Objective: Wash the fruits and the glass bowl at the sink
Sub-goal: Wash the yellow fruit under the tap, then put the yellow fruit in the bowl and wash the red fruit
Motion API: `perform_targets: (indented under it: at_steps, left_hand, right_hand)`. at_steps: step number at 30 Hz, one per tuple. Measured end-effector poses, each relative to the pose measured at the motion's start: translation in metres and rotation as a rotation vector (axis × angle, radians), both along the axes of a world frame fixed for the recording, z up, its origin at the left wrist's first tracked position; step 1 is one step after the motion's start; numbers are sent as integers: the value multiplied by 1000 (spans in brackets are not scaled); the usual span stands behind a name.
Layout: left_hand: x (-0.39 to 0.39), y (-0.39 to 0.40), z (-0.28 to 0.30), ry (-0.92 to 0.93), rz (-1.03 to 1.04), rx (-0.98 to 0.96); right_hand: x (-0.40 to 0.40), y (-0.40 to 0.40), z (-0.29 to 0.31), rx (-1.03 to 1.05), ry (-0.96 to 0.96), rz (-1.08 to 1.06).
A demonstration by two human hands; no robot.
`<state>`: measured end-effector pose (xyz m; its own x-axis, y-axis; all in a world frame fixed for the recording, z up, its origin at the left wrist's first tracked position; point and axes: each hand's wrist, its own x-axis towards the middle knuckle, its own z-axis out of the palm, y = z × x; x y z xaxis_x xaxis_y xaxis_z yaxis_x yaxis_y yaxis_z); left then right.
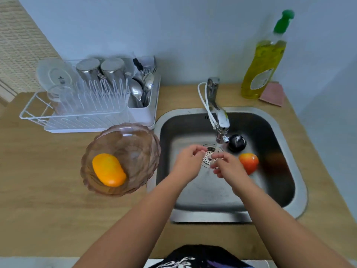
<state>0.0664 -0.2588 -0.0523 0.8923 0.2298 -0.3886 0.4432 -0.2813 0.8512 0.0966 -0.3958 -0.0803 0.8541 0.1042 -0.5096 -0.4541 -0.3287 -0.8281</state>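
Note:
A tinted glass bowl point(135, 144) stands on the wooden counter just left of the steel sink point(286, 144). An orange mango point(108, 169) lies inside the bowl. A red-and-yellow apple point(249, 162) rests on the sink floor at the right. My left hand point(188, 162) and my right hand point(228, 168) hover over the drain strainer point(208, 158), under the faucet point(218, 111). Both have loosely curled fingers and hold nothing. Water seems to run from the spout onto my right fingers.
A white dish rack point(87, 113) with steel cups, a plate and cutlery stands at the back left. A yellow dish soap bottle point(262, 60) and a pink cloth point(272, 93) sit behind the sink. A black round object point(237, 143) lies in the sink beside the spout.

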Motion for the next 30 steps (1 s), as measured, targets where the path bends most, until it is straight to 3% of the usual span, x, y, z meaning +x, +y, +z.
perform_targets:
  at_steps: [5, 8, 18, 24, 30]
  left_hand:
    - [17, -68, -35, 180, -123, -186]
    - [30, -98, -52, 241, -168, -194]
    - [75, -138, -106, 201, -104, -121]
    - [78, -130, -142, 142, -31, -136]
    - [66, -115, -99, 94, 81, -338]
  right_hand:
    - [13, -69, -25, -112, 8, -238]
    - [23, -93, -36, -173, 45, -342]
    - [61, -104, -69, 41, 168, -501]
    - [61, -100, -74, 98, 176, -465]
    - [57, -89, -72, 212, 141, -497]
